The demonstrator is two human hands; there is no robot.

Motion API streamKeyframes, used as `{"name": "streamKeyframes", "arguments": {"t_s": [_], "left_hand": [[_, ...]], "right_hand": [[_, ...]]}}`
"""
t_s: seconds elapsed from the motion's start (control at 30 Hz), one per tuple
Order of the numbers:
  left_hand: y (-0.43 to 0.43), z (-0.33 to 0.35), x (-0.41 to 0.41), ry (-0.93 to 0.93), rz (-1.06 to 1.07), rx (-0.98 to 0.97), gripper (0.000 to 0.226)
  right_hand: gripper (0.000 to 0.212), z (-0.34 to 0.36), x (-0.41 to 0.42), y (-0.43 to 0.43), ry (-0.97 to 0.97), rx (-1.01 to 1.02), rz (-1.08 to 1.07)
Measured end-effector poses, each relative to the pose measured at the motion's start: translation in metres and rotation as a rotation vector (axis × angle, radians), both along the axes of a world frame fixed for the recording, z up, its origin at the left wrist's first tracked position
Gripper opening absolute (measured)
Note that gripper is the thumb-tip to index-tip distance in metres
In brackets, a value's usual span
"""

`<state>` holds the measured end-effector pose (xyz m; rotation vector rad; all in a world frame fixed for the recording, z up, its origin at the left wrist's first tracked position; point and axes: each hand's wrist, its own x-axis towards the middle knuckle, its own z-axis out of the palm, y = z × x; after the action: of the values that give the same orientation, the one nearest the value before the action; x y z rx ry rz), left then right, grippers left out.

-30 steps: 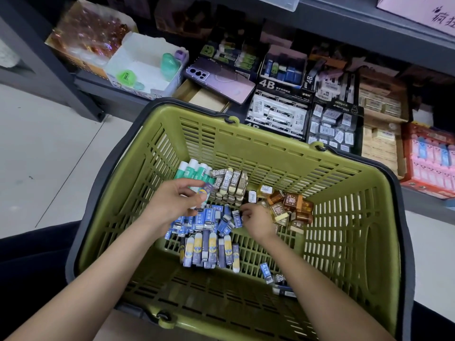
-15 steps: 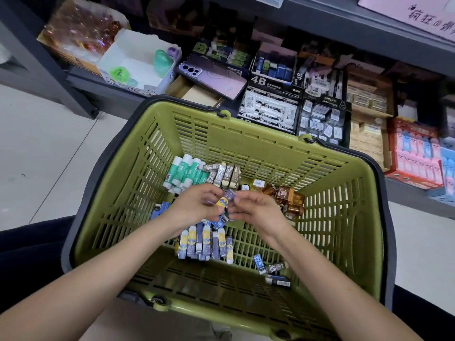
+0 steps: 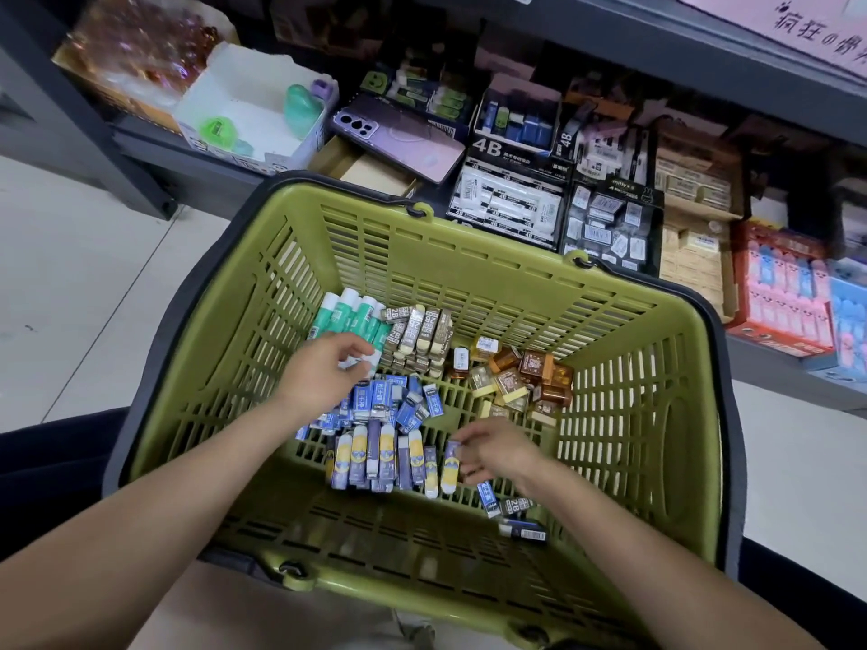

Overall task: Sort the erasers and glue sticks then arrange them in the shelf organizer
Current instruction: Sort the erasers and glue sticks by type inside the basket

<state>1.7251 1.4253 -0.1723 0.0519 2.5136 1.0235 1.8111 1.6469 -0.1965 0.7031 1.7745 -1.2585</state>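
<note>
Inside the green basket [image 3: 469, 293], far-left corner: green-and-white glue sticks [image 3: 349, 314] lie side by side.
2B erasers [image 3: 417, 333]: brown-and-beige, packed on edge, touching the glue sticks' right side.
Amber erasers [image 3: 520, 377]: loose heap toward the far right of the basket floor.
Blue erasers [image 3: 389, 405]: heaped at centre.
Purple-and-yellow erasers [image 3: 375, 455]: one row, just nearer than the blue heap.
Stray erasers [image 3: 516, 509]: three, beside the right forearm.
Left hand [image 3: 323, 372]: fingers curled over the glue sticks' near ends; grasp cannot be determined.
Right hand [image 3: 499, 452]: fingers pinch the end eraser [image 3: 451, 465] at the row's right end.
Shelf [image 3: 197, 166] behind basket: open 4B eraser boxes [image 3: 506, 204]; phone [image 3: 399, 133] lying flat.
</note>
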Motion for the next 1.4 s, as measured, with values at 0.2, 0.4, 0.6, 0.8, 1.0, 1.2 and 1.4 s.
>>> {"name": "streamKeyframes", "arguments": {"t_s": [0.2, 0.4, 0.6, 0.8, 1.0, 1.2, 1.4], "left_hand": [[-0.007, -0.012, -0.001, 0.044, -0.144, -0.191, 0.023], [-0.003, -0.007, -0.003, 0.041, -0.163, -0.178, 0.022], [0.000, 0.010, -0.006, -0.166, -0.043, 0.079, 0.017], [0.008, 0.025, -0.007, -0.183, -0.080, 0.135, 0.019], [0.010, 0.042, -0.001, -0.229, -0.027, 0.290, 0.017], [0.017, 0.051, 0.023, -0.189, -0.078, 0.286, 0.017], [0.027, 0.048, 0.037, -0.221, -0.135, 0.230, 0.019]], "right_hand": [[0.027, -0.018, -0.001, -0.018, -0.028, -0.048, -0.072], [0.019, -0.027, 0.005, 0.017, 0.017, 0.227, 0.123], [0.036, -0.027, 0.019, 0.037, 0.004, 0.507, 0.646], [0.041, -0.021, 0.034, 0.045, 0.019, 0.498, 0.883], [0.040, -0.014, 0.043, 0.046, -0.017, 0.461, 1.002], [0.049, -0.012, 0.042, 0.037, -0.188, 0.402, 1.129], [0.060, -0.003, 0.040, 0.037, -0.218, 0.281, 1.020]]}}
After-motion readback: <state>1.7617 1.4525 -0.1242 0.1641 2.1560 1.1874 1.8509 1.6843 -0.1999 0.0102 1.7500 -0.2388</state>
